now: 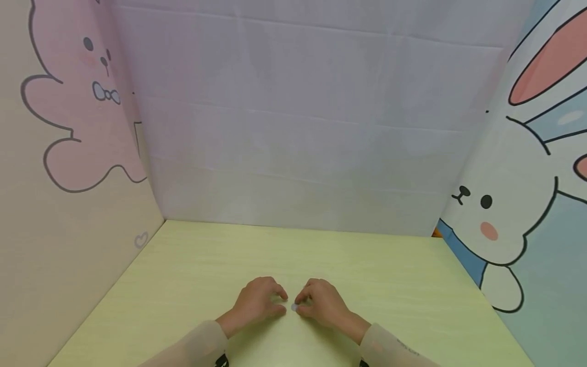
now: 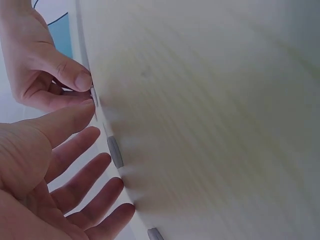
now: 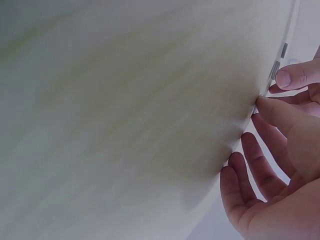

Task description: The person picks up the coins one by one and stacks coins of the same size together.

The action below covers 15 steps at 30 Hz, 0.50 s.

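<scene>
A small, pale, roundish flat piece [image 1: 294, 307] is at the fingertips of my right hand [image 1: 324, 303], whose thumb and index finger seem to pinch it low over the table. In the left wrist view this pale piece [image 2: 94, 96] shows only as a thin edge. Opposite it, my left hand [image 1: 260, 300] rests near the tabletop, thumb and fingers loosely bent and apart, with nothing visible between them. Grey flat pieces lie near the left hand: one grey piece [image 2: 115, 152] beyond its fingers, another grey piece [image 2: 155, 234] lower down. The head view does not show these.
The pale yellow-green table [image 1: 220, 250] reaches back to a white cloth wall [image 1: 293, 127]. A side panel with a pink bear [image 1: 87, 132] stands at left, and one with a white rabbit [image 1: 509, 219] at right.
</scene>
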### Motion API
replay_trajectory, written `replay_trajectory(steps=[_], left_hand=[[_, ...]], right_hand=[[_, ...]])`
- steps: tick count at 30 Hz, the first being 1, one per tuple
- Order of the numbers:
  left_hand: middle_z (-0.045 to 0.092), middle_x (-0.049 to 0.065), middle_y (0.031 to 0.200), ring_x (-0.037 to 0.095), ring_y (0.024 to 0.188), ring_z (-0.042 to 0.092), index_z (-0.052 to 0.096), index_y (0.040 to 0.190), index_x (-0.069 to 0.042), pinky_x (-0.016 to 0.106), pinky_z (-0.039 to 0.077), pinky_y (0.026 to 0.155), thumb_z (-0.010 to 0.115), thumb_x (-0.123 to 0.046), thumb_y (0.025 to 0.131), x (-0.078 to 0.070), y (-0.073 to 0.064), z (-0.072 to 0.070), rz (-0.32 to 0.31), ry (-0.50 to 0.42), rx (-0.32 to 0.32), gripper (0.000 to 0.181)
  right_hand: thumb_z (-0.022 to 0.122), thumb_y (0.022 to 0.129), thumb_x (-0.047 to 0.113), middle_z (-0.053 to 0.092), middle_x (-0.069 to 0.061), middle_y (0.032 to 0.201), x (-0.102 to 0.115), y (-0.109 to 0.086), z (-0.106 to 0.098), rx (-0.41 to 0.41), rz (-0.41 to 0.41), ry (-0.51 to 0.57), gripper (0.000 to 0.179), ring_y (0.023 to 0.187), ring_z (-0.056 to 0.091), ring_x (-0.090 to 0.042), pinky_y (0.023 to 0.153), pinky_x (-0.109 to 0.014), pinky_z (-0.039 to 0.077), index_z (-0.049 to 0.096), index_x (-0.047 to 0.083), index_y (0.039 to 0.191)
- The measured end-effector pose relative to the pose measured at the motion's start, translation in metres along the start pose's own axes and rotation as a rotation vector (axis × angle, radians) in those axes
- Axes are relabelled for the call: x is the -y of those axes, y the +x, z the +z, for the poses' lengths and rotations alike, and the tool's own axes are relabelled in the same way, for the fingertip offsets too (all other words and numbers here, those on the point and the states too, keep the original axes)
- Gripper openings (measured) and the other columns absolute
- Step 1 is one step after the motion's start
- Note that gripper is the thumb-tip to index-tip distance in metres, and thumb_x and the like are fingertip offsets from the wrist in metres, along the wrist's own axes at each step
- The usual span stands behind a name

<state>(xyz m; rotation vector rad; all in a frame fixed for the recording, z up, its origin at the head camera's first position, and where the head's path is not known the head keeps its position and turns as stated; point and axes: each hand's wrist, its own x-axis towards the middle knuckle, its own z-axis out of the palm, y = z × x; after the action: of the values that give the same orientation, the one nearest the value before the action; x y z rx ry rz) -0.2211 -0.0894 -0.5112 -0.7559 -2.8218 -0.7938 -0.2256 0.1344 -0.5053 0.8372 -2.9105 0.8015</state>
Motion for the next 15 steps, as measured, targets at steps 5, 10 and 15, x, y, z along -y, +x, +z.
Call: replay_trajectory(steps=[5, 10, 15], left_hand=[[0.073, -0.007, 0.095, 0.015, 0.088, 0.066, 0.084, 0.095, -0.021, 0.036, 0.059, 0.073, 0.095, -0.028, 0.078, 0.0000, -0.0003, 0.0025, -0.010, -0.002, -0.001, 0.022], [0.073, -0.007, 0.094, 0.014, 0.086, 0.064, 0.085, 0.094, -0.021, 0.034, 0.057, 0.068, 0.095, -0.027, 0.078, -0.0030, 0.0002, 0.0041, -0.018, -0.013, -0.003, 0.020], [0.073, -0.006, 0.094, 0.016, 0.086, 0.063, 0.085, 0.092, -0.022, 0.036, 0.058, 0.068, 0.096, -0.027, 0.077, -0.0076, 0.0004, 0.0040, -0.031, -0.016, -0.003, 0.018]], right_hand=[[0.090, 0.086, 0.022, 0.071, 0.010, 0.093, -0.0005, 0.0004, 0.0006, 0.003, -0.012, -0.003, 0.009, 0.087, 0.061, -0.010, 0.077, -0.026, 0.051, 0.086, 0.017, 0.092], [0.090, 0.086, 0.023, 0.071, 0.009, 0.095, 0.0002, -0.0010, -0.0003, 0.006, -0.009, 0.001, 0.009, 0.090, 0.063, -0.012, 0.079, -0.028, 0.053, 0.085, 0.018, 0.092], [0.091, 0.085, 0.022, 0.072, 0.010, 0.095, -0.0004, -0.0016, -0.0004, -0.001, -0.005, 0.004, 0.009, 0.091, 0.064, -0.013, 0.082, -0.031, 0.054, 0.085, 0.018, 0.092]])
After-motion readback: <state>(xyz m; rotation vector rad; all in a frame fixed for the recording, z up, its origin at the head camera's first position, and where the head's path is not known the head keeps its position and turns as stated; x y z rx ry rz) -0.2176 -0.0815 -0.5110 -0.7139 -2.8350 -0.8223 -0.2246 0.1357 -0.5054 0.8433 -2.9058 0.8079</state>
